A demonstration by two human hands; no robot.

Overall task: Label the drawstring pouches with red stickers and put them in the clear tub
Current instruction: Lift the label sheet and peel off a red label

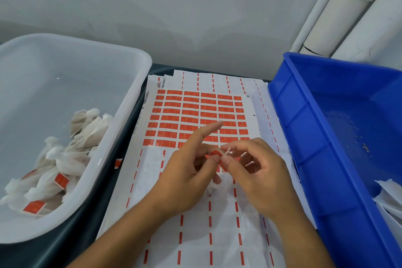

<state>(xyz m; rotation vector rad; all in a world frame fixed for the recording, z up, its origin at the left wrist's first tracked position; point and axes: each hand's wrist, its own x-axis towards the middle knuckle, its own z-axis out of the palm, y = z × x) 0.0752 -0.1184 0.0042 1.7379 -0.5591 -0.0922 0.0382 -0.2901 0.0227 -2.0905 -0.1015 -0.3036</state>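
Pinching a small red rectangular sticker between us, our left hand holds it with thumb and curled fingers while the forefinger sticks out straight, and our right hand nips its other edge along with a thin white drawstring. The sticker looks folded over the string, its long axis running roughly from left hand to right hand; which way its print faces we cannot tell. The pouch this string belongs to is mostly hidden under our hands, so its lie is unclear.

Just beyond the fingers lies the white backing sheet of red stickers; its near rows are peeled bare, the far rows are full.

Well to the left of the fingers, the clear plastic tub holds a heap of white drawstring pouches, several showing red labels. We judge those done.

To the right of the fingers, the blue plastic crate shows a few white pouches at its near corner, unlabelled as far as we see. So we are well along: this label to finish, those few left.
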